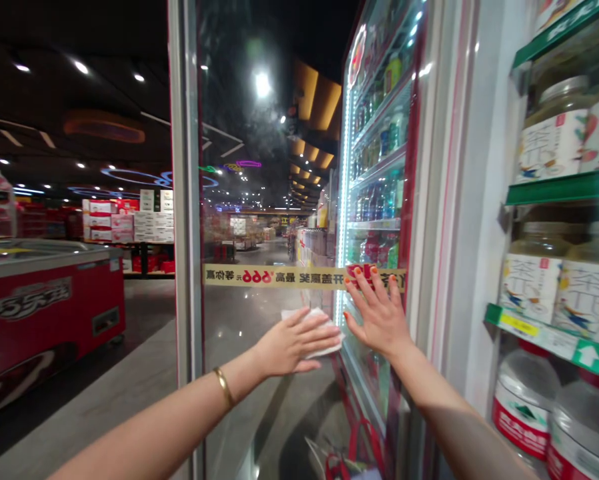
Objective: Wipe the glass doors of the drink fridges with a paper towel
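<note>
An open glass fridge door (pixel 259 167) stands in front of me, with a yellow promotional strip (pixel 279 275) across it. My left hand (pixel 292 343) presses a white cloth (pixel 313 319) flat against the glass, fingers laid over it. My right hand (pixel 377 310) lies flat on the glass beside it, fingers spread, orange nails showing, fingertips on the strip's right end. A gold bracelet (pixel 224 387) circles my left wrist.
Fridge shelves (pixel 564 190) with tea bottles and large water jugs (pixel 522 393) stand at right. A second lit drinks cooler (pixel 379 167) shows through the glass. A red chest freezer (pixel 44 307) sits at left. Store aisle floor stretches behind.
</note>
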{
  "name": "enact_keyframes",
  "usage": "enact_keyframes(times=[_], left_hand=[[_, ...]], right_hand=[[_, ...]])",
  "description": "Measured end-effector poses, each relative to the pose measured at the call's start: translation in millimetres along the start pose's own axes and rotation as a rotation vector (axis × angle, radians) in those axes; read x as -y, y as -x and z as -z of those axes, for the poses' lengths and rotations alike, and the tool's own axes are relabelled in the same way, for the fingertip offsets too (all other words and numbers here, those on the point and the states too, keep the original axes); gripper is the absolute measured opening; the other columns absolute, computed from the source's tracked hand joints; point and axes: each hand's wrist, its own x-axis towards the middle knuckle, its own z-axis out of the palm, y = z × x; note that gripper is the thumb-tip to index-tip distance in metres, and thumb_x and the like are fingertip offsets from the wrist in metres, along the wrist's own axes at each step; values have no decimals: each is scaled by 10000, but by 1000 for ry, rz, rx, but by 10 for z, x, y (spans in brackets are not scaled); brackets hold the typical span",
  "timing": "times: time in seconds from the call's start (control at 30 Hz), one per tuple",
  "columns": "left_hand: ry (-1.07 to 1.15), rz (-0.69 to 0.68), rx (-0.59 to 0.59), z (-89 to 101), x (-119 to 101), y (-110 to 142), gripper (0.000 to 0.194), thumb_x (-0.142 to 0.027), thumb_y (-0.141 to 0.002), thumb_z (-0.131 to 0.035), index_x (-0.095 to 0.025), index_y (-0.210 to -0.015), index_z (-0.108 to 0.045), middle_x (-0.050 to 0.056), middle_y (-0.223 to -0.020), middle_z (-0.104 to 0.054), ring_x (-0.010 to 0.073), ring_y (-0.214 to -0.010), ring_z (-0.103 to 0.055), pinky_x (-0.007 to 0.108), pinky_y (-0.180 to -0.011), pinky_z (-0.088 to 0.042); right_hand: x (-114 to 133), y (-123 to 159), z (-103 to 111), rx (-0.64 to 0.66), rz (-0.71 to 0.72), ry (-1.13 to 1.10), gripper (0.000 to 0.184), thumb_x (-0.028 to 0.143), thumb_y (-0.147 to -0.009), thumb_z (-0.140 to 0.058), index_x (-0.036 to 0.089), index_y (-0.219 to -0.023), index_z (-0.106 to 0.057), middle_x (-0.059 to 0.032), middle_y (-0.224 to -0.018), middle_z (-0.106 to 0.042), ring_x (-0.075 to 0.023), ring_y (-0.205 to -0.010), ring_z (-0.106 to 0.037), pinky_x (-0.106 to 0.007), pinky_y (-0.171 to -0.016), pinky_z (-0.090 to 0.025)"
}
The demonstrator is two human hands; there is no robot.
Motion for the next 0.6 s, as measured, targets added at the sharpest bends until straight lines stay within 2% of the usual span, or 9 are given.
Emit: enact_keyframes(times=[0.03,0.07,0.17,0.23,0.3,0.37,0.43,0.5,0.6], left_hand=[[-7,4,1,56,98,27,611,-731,-1062,-393,-611,-1658,-330,-246,-1748,-373,103,-1682,-298,270,-1406,-184],[-22,55,-13,111,253,21,611,-662,-1090,-381,-566,-1688,-297,-208,-1766,-361,136,-1693,-282,343,-1432,-139],[-83,419,-140,175,718,-142,726,-448,-1121,-362,-346,-1773,-61,-1,-1867,-137,299,-1744,-47,642,-1419,54],[-110,573,-184,101,736,-202,784,-421,-1114,-363,-270,-1772,35,71,-1876,8,355,-1733,91,723,-1382,99],[-95,460,-104,7,495,-87,777,-495,-1108,-391,-318,-1777,-39,28,-1879,-47,333,-1746,37,671,-1415,31],[-52,199,24,-22,222,201,731,-668,-1076,-410,-454,-1746,-209,-88,-1850,-218,244,-1744,-143,499,-1444,-100],[-43,89,79,32,165,567,683,-794,-1024,-423,-584,-1668,-334,-191,-1779,-369,148,-1698,-286,339,-1411,-190],[-93,195,50,118,380,877,676,-730,-1056,-433,-537,-1694,-314,-138,-1772,-410,163,-1714,-245,383,-1427,-123],[-207,579,-69,93,731,1063,752,-490,-1118,-384,-258,-1780,-113,106,-1846,-248,299,-1753,44,643,-1411,27]], right_hand=[[-2,-2,3,10,1,-5,883,559,-999,-621,266,-1759,-281,-77,-1817,-329,-333,-1736,-146,-615,-1414,-48],[-3,-4,4,17,2,-7,897,598,-995,-621,275,-1759,-280,-75,-1811,-340,-339,-1733,-162,-615,-1413,-46],[-4,-5,-1,14,0,9,937,635,-988,-629,299,-1770,-237,-61,-1802,-361,-344,-1717,-226,-608,-1414,-52],[-5,0,-7,4,-8,20,941,601,-994,-639,315,-1775,-200,-43,-1804,-357,-338,-1709,-255,-603,-1415,-53],[-5,5,-11,1,-13,17,939,569,-998,-649,322,-1776,-186,-37,-1809,-344,-334,-1706,-264,-606,-1416,-59],[-5,6,-12,-2,-11,10,932,550,-999,-657,316,-1775,-197,-45,-1812,-334,-336,-1710,-252,-617,-1414,-71],[-7,3,-14,-15,-3,6,912,538,-1003,-658,296,-1769,-228,-55,-1811,-334,-334,-1717,-229,-621,-1412,-77],[-8,3,-18,-22,8,4,893,536,-1006,-657,277,-1763,-259,-60,-1812,-333,-332,-1723,-206,-616,-1413,-79],[-8,12,-25,-25,8,-1,895,539,-1002,-666,281,-1760,-266,-53,-1815,-334,-332,-1719,-221,-609,-1415,-90]])
